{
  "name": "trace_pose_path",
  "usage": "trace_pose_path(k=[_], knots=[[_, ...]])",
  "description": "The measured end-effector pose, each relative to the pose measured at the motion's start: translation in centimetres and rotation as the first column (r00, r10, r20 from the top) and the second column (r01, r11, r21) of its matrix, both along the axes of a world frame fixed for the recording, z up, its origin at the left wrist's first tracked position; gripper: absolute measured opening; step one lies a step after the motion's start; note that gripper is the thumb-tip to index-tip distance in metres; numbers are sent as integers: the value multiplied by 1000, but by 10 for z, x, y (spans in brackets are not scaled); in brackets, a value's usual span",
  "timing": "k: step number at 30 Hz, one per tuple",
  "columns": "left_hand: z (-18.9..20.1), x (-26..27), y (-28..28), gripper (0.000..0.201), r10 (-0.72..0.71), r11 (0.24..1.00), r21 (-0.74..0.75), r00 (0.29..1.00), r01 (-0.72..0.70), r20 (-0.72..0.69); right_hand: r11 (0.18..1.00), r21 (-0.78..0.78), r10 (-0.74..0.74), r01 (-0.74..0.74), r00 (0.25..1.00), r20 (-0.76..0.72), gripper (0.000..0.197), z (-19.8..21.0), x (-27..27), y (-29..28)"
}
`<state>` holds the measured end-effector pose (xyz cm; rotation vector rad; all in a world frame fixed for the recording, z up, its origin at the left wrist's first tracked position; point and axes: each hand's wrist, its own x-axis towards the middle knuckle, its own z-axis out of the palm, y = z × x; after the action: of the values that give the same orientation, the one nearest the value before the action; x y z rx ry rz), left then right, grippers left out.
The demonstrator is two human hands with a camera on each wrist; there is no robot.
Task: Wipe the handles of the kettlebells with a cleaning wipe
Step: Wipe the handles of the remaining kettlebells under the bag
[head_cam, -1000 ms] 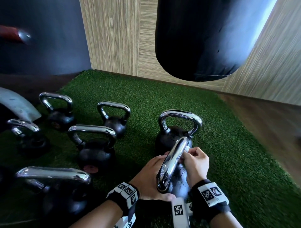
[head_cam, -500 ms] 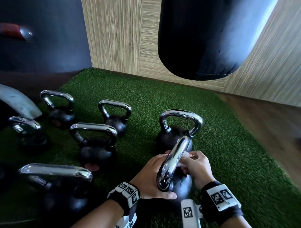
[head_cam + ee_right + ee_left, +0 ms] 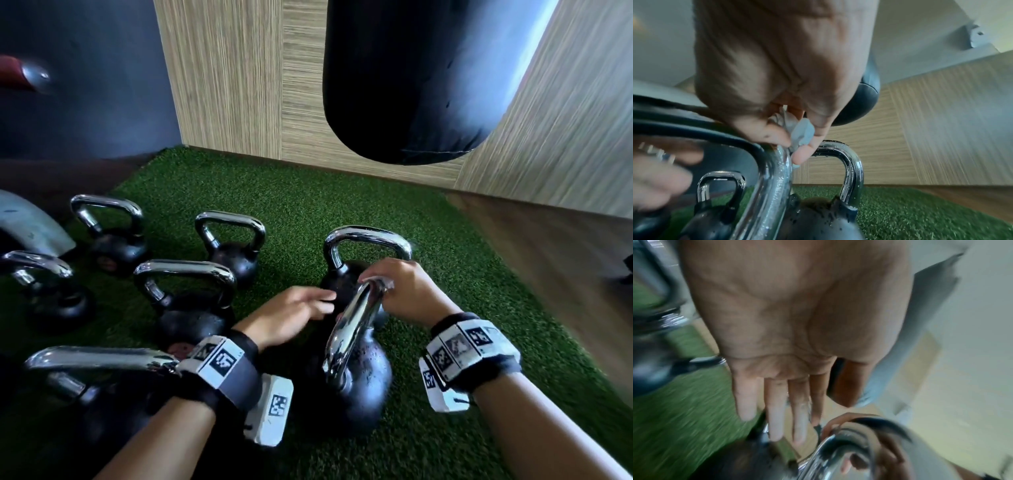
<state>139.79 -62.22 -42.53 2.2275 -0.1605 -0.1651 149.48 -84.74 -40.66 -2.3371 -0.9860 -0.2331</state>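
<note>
A black kettlebell (image 3: 363, 380) with a chrome handle (image 3: 349, 339) stands on green turf in front of me. My right hand (image 3: 404, 291) pinches a crumpled white wipe (image 3: 800, 131) against the far top bend of that handle (image 3: 777, 170). My left hand (image 3: 294, 315) hovers just left of the handle, fingers straight and holding nothing (image 3: 781, 402). Drops of liquid show on the handle and the black body (image 3: 818, 219).
Several more chrome-handled kettlebells stand on the turf: one right behind (image 3: 366, 253), others to the left (image 3: 185, 294) (image 3: 233, 240) (image 3: 106, 226) and one near my left wrist (image 3: 96, 366). A black punching bag (image 3: 421, 78) hangs above. Wood-panel walls close the back and right.
My left hand has come off the kettlebell's body and lifted away with its fingers straightened. My right hand has slid with the wipe up to the handle's far top bend.
</note>
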Motion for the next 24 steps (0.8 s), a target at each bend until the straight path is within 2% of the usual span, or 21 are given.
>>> trace_pose_path(k=[1, 2, 3, 5, 6, 8, 11, 14, 17, 20, 24], knots=[[17, -6, -7, 36, 19, 999, -29, 999, -18, 38, 999, -9, 40, -39, 998, 50, 21, -1, 0, -1], [31, -13, -15, 38, -6, 1000, -14, 998, 7, 61, 998, -24, 68, -66, 994, 80, 23, -2, -2, -3], [39, -19, -25, 46, -32, 998, 54, 997, 29, 65, 996, -29, 89, -87, 991, 95, 27, -4, -1, -5], [49, -27, -43, 58, -25, 954, 300, 989, -21, 148, 995, -45, 93, -88, 990, 102, 30, -8, 1, -7], [49, -28, -50, 56, -12, 926, 373, 979, -67, 205, 996, -54, 74, -68, 992, 104, 29, -7, 0, -6], [47, -29, -59, 46, 3, 897, 426, 966, -117, 258, 996, -79, 43, -37, 996, 72, 26, -4, -1, -5], [45, -28, -59, 40, -8, 901, 426, 978, -83, 208, 992, -123, 16, -12, 1000, 26, 28, 4, -7, -2], [49, -24, -56, 44, -69, 886, 464, 986, -10, 153, 987, -157, -48, 47, 999, -8, 29, 6, -13, -6], [55, -15, -46, 68, -156, 875, 472, 985, 105, 70, 973, -200, -124, 116, 992, -27, 27, 5, -17, -16], [66, -3, -32, 97, -278, 832, 492, 960, 257, -31, 968, -174, -183, 178, 983, -15, 21, 5, -30, -34], [79, 13, -32, 96, -417, 741, 534, 902, 407, -109, 950, -178, -264, 255, 964, -27, 6, 4, -55, -54]])
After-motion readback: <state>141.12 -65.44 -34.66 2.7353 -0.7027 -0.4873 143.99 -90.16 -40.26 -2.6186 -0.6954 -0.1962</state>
